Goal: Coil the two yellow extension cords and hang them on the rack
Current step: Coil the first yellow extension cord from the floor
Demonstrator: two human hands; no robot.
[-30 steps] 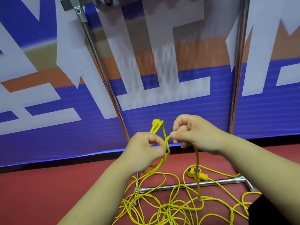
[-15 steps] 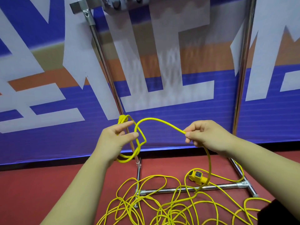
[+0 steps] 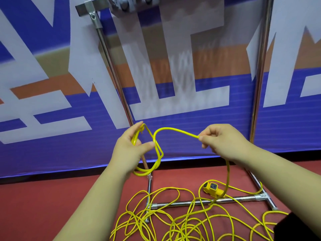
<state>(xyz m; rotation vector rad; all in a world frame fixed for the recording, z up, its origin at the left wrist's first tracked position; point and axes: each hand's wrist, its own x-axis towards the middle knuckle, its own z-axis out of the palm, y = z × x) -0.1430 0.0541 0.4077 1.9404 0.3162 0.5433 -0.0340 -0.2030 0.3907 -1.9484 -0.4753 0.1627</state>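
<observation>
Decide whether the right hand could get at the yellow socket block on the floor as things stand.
Probably yes. The socket block lies uncovered on the floor below the right hand, but that hand pinches the cord and would need to let go first.

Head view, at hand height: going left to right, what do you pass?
left hand → cord loops it holds → arched cord span → right hand pinching that span → right rack post
</observation>
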